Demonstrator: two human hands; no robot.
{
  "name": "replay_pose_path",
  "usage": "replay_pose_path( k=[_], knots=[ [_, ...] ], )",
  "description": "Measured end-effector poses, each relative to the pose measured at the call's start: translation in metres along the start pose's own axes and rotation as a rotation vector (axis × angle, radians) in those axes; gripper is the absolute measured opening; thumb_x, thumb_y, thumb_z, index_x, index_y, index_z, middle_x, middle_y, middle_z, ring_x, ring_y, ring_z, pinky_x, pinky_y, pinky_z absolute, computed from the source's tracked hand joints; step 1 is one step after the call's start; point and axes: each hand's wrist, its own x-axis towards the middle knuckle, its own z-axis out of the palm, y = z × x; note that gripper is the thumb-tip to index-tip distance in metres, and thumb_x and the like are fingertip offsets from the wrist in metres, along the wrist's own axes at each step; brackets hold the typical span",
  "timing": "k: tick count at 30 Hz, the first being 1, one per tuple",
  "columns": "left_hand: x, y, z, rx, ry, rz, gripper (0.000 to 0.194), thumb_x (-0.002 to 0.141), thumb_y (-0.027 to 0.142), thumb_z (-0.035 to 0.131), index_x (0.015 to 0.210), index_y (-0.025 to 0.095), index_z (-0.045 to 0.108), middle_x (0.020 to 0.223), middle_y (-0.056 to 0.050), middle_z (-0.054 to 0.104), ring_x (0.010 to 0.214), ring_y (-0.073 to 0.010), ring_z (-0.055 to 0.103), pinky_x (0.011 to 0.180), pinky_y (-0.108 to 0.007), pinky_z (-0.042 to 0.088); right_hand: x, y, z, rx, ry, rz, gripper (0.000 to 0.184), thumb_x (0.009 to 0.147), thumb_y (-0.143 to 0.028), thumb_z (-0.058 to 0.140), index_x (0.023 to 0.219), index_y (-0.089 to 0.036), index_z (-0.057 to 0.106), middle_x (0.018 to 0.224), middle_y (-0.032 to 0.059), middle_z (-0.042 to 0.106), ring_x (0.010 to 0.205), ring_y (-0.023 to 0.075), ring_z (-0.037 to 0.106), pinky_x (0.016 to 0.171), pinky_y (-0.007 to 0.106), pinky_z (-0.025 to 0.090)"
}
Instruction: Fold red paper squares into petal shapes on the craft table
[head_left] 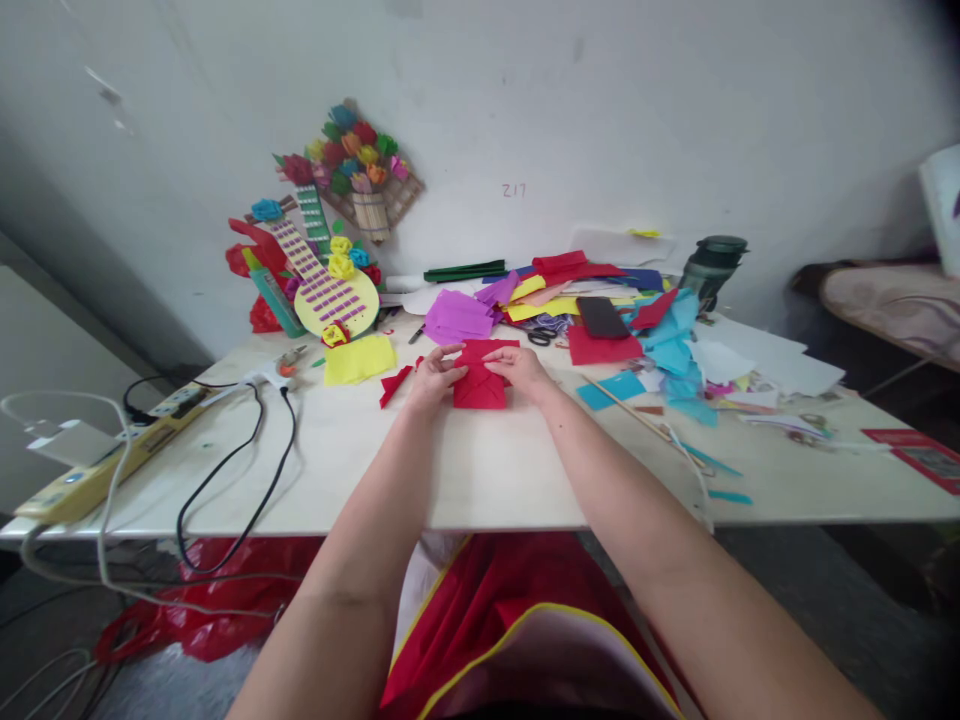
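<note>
A folded red paper lies on the pale table in front of me. My left hand presses on its left edge, fingers bent and pinching the fold. At the paper's right side, my right hand pinches the upper edge with curled fingers. A small red scrap lies just left of my left hand.
Yellow paper, purple paper, a heap of coloured sheets, a dark phone, scissors, cyan scraps and a green bottle fill the back. Paper-flower crafts lean on the wall. A power strip with cables lies left.
</note>
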Motion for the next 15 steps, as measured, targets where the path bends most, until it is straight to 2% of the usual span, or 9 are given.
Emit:
replay_pose_path(
  k=[5,9,15],
  knots=[
    [0.0001,-0.0015,-0.0010,-0.015,-0.026,-0.045,0.046,0.055,0.027,0.078,0.095,0.014,0.061,0.065,0.000,0.066,0.060,-0.0126,0.061,0.061,-0.026,0.047,-0.0024,-0.0034,0.0002,0.031,0.010,0.065,0.012,0.064,-0.016,0.068,0.075,-0.015,0.065,0.061,-0.0002,0.064,0.054,0.0107,0.057,0.057,0.025,0.047],
    [-0.0007,-0.0020,-0.0007,0.023,-0.021,-0.102,0.040,0.056,0.031,0.079,0.089,0.014,0.063,0.067,-0.001,0.067,0.059,-0.0131,0.061,0.055,-0.024,0.047,-0.0037,-0.0032,-0.0014,0.039,0.007,0.066,0.016,0.061,-0.022,0.071,0.074,-0.014,0.065,0.062,-0.0001,0.063,0.056,0.0103,0.055,0.058,0.025,0.045],
    [-0.0009,-0.0021,-0.0004,0.026,-0.030,-0.129,0.041,0.057,0.034,0.078,0.090,0.015,0.063,0.071,-0.002,0.067,0.056,-0.0115,0.059,0.049,-0.022,0.044,-0.0045,-0.0034,-0.0018,0.003,0.005,0.056,0.017,0.058,-0.028,0.072,0.064,-0.014,0.064,0.055,-0.0017,0.059,0.050,0.0097,0.050,0.054,0.025,0.042]
  ],
)
